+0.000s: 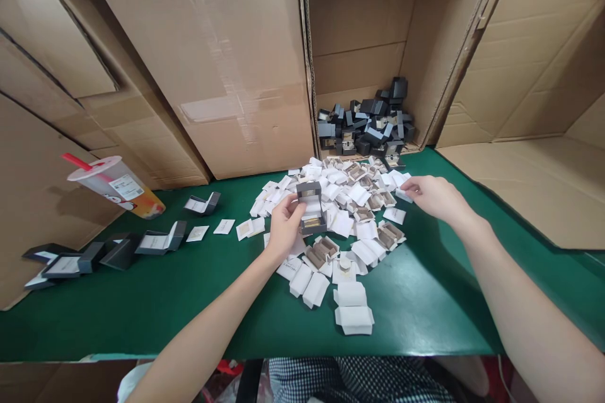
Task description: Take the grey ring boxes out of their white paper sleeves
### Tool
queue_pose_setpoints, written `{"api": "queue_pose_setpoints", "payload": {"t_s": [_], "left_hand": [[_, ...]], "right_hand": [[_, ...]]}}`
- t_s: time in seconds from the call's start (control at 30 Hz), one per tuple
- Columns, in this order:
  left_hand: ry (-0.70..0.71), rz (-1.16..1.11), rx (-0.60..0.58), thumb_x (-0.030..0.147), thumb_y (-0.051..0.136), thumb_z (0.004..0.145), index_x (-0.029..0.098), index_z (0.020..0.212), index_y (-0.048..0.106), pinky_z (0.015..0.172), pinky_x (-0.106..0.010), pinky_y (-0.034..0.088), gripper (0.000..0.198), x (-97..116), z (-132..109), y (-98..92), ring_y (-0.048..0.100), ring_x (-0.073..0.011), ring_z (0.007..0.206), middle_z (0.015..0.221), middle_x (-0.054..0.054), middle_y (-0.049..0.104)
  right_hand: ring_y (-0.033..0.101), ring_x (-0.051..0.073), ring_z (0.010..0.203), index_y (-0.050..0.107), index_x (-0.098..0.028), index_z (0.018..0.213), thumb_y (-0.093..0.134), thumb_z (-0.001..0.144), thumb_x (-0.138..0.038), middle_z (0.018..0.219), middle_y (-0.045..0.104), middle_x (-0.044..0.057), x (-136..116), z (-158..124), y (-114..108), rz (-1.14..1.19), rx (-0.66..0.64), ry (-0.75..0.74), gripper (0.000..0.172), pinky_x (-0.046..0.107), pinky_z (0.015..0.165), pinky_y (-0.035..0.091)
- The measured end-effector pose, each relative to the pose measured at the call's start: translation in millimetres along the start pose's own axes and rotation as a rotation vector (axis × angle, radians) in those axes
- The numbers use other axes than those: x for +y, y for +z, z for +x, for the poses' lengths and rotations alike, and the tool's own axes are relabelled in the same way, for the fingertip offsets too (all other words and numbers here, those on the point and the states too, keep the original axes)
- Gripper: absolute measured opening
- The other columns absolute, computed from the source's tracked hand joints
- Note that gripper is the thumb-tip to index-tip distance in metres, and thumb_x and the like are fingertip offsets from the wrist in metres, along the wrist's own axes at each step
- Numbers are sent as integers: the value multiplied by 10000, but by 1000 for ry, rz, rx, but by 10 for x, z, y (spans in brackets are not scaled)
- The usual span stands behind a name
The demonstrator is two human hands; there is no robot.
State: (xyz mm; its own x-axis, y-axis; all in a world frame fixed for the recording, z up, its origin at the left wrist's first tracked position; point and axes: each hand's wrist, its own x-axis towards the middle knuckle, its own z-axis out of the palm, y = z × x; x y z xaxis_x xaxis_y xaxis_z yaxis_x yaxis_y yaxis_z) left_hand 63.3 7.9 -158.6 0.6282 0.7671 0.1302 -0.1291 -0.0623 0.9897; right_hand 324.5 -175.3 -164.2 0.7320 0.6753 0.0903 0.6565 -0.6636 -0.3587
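Observation:
My left hand (283, 227) grips a small dark grey hinged box (311, 208), lid up, showing a white lining. It hovers over a heap of white folded card inserts (345, 201) spread on the green table (189, 302). My right hand (432, 196) reaches to the heap's right edge, fingertips pinched on one white insert (404, 194). More white inserts (352, 308) lie nearer me.
An open carton (363, 44) on its side at the back holds a pile of dark boxes (366, 126). Several dark boxes and lids (118, 249) lie on the left. A plastic drink cup (116, 186) with a red straw leans at the far left. Cardboard sheets wall the table.

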Motion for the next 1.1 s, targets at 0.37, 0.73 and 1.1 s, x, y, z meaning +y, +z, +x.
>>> {"api": "queue_pose_setpoints", "payload": {"t_s": [0.37, 0.73, 1.1], "left_hand": [[-125, -56, 2, 309, 640, 745, 171, 1027, 576, 491, -251, 548, 320, 59, -30, 47, 670, -158, 612, 857, -23, 693], [-203, -101, -109, 289, 643, 769, 148, 1127, 566, 497, -258, 566, 393, 36, -19, 27, 682, -173, 652, 910, -74, 713], [-251, -79, -214, 277, 649, 788, 158, 1180, 595, 526, -267, 598, 414, 68, -60, 38, 675, -168, 721, 1028, -101, 688]], "right_hand": [[661, 176, 673, 632, -201, 959, 724, 629, -177, 798, 696, 40, -332, -95, -149, 1260, 30, 84, 344, 360, 747, 586], [615, 114, 636, 657, -192, 897, 832, 591, -282, 748, 673, 6, -617, -190, 48, 1457, -108, 34, 364, 275, 663, 572], [523, 78, 531, 601, -188, 802, 822, 607, -357, 682, 629, -22, -924, -426, 138, 1516, -207, -72, 340, 232, 529, 459]]}}
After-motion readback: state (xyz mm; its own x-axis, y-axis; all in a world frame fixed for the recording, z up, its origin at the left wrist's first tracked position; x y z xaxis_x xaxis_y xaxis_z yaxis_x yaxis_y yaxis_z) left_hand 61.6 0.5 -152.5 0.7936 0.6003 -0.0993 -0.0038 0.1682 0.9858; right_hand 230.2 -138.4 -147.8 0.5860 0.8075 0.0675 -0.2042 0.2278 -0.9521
